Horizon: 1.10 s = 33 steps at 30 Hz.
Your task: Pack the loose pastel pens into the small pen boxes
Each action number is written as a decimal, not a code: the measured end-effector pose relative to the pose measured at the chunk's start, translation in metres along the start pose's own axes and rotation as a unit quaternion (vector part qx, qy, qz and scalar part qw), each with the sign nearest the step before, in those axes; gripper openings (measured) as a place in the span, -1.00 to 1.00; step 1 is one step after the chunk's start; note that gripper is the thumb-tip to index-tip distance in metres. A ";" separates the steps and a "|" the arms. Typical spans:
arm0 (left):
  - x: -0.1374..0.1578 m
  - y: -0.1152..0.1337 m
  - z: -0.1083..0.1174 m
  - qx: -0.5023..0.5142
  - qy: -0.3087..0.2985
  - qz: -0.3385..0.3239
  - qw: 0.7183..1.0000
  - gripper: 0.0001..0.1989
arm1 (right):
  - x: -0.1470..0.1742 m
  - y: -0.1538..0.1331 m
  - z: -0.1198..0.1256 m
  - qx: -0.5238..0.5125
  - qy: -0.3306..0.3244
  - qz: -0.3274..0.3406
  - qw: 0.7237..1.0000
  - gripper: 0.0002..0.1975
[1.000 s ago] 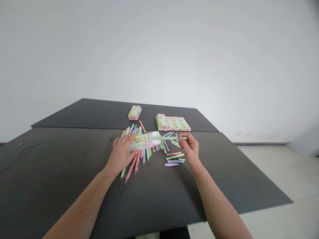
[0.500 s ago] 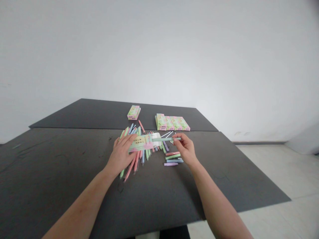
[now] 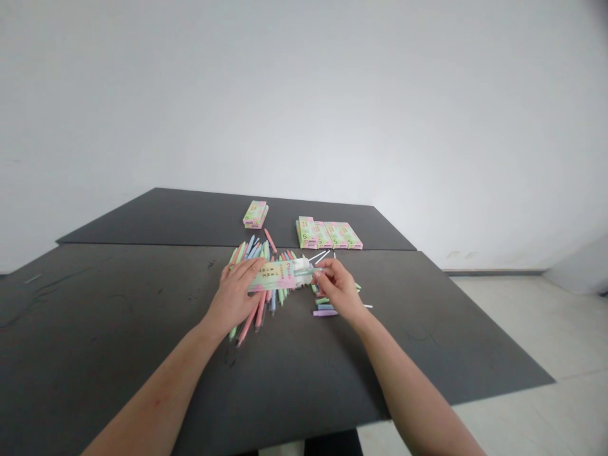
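My left hand [image 3: 235, 292] holds a long pastel green-and-pink box [image 3: 278, 276] flat above a heap of pastel pens [image 3: 259, 297] on the dark table [image 3: 142, 329]. The box's open white flap faces right. My right hand [image 3: 337, 288] pinches a light green pen [image 3: 308, 272] whose far end is inside the box's opening. A few short pen pieces, purple and green [image 3: 324, 312], lie just under my right hand.
At the back of the table stand a single pastel box [image 3: 256, 213] and a row of several like boxes [image 3: 329, 234]. White thin refills [image 3: 319, 256] lie behind the heap. A seam joins two table tops. The table's right edge drops to a pale floor [image 3: 546, 354].
My right hand has moved left toward the box, and the green pen has slid most of its length into the box's open end. My left hand has kept the box nearly still.
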State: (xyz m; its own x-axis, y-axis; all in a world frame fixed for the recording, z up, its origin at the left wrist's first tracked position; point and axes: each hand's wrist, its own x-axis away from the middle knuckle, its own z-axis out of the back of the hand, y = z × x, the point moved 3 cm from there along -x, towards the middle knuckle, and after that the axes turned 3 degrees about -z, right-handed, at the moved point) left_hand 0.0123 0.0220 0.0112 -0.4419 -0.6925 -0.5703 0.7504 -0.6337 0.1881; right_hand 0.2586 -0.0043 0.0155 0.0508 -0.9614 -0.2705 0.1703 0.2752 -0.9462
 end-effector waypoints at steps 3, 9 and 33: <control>0.001 -0.001 -0.002 0.001 -0.001 -0.006 1.000 -0.45 | -0.001 0.001 -0.002 0.049 0.030 0.020 0.998 -0.73; 0.001 -0.001 -0.004 0.004 -0.007 -0.012 1.000 -0.44 | 0.001 -0.005 -0.007 0.181 0.031 0.104 0.977 -0.77; 0.001 0.003 -0.003 0.001 -0.017 -0.024 1.000 -0.43 | 0.004 -0.001 -0.021 0.270 0.047 0.116 0.955 -0.84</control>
State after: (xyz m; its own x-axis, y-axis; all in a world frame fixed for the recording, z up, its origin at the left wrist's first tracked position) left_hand 0.0156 0.0206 0.0083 -0.4941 -0.6724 -0.5512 0.7272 -0.6670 0.1618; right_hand 0.2376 -0.0084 0.0112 0.0654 -0.8634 -0.5002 0.6484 0.4178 -0.6364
